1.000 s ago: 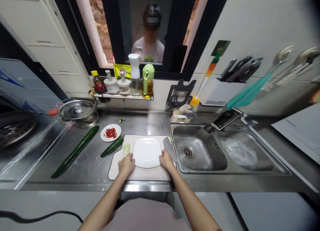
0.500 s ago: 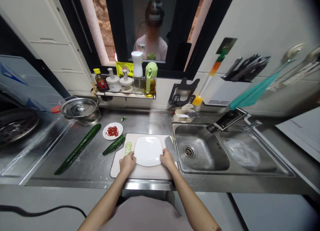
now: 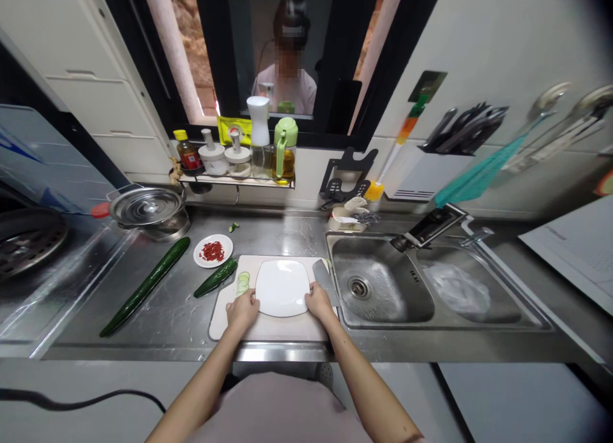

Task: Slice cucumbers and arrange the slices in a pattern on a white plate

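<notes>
Both hands grip a white squarish plate (image 3: 282, 288) over the cutting board (image 3: 282, 331). My left hand (image 3: 243, 310) is closed on its left edge, and my right hand (image 3: 318, 301) on its right edge. Cucumber slices (image 3: 242, 282) lie on the board just beyond my left hand. Beside my right hand, a knife's broad blade (image 3: 323, 276) rests at the board's right side; its handle is hidden. A cut cucumber piece (image 3: 216, 277) lies at the board's left edge. Further left is a long whole cucumber (image 3: 146, 286). A small white dish (image 3: 230, 246) holds chopped red pieces.
A double sink (image 3: 383, 315) adjoins the board on the right, with a black faucet (image 3: 426, 229) above it. At the back left stands a lidded steel pot (image 3: 165, 226). A wall shelf (image 3: 239, 180) carries bottles and jars. Green scraps (image 3: 233, 227) lie near the dish.
The whole scene sits slightly further left in view, as the head camera has turned a little. Both hands keep their hold on the plate, which stays over the board.
</notes>
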The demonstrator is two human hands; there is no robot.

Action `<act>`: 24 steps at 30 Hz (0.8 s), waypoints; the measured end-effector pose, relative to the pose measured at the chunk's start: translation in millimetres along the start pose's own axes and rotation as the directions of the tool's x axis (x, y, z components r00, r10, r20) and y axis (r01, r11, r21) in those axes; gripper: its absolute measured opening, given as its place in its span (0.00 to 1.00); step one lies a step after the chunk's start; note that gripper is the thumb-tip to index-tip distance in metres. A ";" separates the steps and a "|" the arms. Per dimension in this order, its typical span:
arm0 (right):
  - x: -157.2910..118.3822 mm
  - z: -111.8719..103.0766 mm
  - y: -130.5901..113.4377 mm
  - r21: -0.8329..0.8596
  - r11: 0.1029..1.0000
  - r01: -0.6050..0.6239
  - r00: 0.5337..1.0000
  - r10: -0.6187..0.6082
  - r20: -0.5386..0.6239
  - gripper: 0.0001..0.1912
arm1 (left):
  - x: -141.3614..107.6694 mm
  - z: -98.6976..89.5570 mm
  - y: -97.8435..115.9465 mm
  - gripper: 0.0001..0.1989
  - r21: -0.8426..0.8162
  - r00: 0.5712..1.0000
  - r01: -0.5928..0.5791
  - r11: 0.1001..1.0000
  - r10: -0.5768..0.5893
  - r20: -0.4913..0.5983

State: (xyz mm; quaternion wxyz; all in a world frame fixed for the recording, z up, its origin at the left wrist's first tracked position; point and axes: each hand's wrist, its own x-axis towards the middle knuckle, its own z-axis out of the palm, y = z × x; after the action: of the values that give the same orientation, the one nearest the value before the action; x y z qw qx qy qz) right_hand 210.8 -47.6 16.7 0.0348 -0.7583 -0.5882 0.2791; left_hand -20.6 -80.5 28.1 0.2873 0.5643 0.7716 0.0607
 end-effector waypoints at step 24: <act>-20.5 -7.4 0.3 -0.018 0.998 0.054 0.998 -0.055 -0.030 0.29 | -35.6 -1.3 -62.9 0.19 -0.078 0.967 0.161 0.984 -0.174 -0.188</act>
State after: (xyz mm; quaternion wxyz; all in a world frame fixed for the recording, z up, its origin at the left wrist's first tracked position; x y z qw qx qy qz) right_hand 211.3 -64.4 30.7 0.0449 -0.7464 -0.6103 0.2617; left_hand -66.8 -134.8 16.2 0.2321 0.4792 0.8386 0.1149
